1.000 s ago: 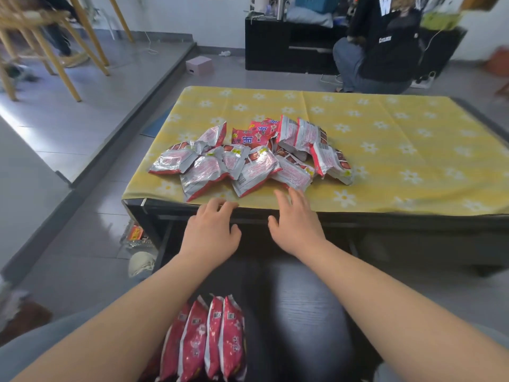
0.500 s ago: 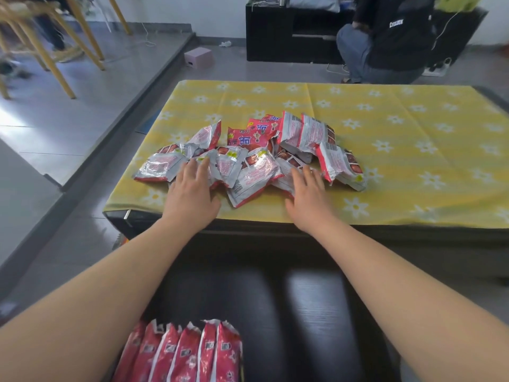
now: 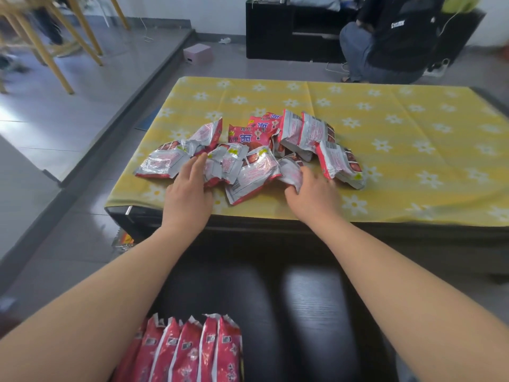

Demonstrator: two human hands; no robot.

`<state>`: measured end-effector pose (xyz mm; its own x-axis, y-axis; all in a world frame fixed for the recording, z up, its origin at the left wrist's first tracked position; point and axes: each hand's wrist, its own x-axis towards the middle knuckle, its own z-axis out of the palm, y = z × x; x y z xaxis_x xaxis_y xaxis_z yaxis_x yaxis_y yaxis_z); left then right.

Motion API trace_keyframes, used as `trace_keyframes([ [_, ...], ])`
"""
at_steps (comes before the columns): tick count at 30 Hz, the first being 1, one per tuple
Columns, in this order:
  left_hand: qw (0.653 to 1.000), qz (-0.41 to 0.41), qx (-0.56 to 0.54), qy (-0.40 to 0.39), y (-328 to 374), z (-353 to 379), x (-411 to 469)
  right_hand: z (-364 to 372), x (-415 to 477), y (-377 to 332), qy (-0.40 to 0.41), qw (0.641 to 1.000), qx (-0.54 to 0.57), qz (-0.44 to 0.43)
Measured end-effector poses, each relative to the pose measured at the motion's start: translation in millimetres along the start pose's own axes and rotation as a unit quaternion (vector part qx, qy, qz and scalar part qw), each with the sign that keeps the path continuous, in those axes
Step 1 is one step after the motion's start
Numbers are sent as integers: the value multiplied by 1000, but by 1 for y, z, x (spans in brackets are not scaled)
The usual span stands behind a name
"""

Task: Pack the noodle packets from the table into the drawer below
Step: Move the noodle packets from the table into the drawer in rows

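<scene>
1. Down at the near edge of the worktop point(image 3: 413, 128), the left hand point(image 3: 190, 191) lies flat, fingers spread on a silver packet point(image 3: 217, 166).
2. The right hand point(image 3: 311, 194) curls around another packet point(image 3: 292, 173), pinching it.
3. Roughly a dozen noodle packets point(image 3: 259, 150) sit heaped on the yellow cloth, none lifted clear yet.
4. Below, a row of red packets point(image 3: 192, 351) stands on edge in the drawer point(image 3: 316, 312), filling only its left corner.
5. My guess: well under half done, with plenty of room left.
</scene>
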<state>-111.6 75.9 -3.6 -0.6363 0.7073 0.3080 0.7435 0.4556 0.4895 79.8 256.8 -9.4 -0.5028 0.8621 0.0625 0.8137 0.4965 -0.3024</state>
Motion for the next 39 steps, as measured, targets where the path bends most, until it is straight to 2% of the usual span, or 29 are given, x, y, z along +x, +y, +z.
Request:
trace_keyframes([
  [4,987,-83,-131,41,11,-16,-12,-13,-13,-1,28,984,162,74],
  [7,957,-156,-237,59,14,-29,-19,-26,-23,0,29,950,271,156],
  [9,942,-187,-272,54,18,-37,-29,-36,-33,0,22,902,377,209],
  [11,934,-201,-291,47,18,-40,-38,-42,-42,0,0,828,506,240],
  [13,916,-231,-326,29,19,-43,-48,-47,-58,-2,-25,766,598,235],
  [16,859,-292,-420,-21,21,-47,-64,-50,-82,-6,-68,707,673,206],
  [19,818,-312,-480,-59,26,-51,-83,-51,-107,-13,-130,649,725,192],
  [22,777,-341,-522,-82,36,-53,-99,-46,-129,-25,-193,620,738,183],
  [25,745,-368,-547,-106,47,-55,-110,-37,-148,-34,-253,631,714,167],
  [27,741,-361,-552,-125,50,-55,-117,-35,-159,-40,-279,643,694,162],
  [31,770,-342,-523,-125,47,-53,-131,-37,-166,-39,-301,717,620,101],
  [35,786,-374,-482,-102,33,-53,-138,-45,-169,-33,-298,777,552,55],
  [39,796,-378,-464,-92,20,-59,-139,-58,-165,-29,-340,835,429,-60],
])
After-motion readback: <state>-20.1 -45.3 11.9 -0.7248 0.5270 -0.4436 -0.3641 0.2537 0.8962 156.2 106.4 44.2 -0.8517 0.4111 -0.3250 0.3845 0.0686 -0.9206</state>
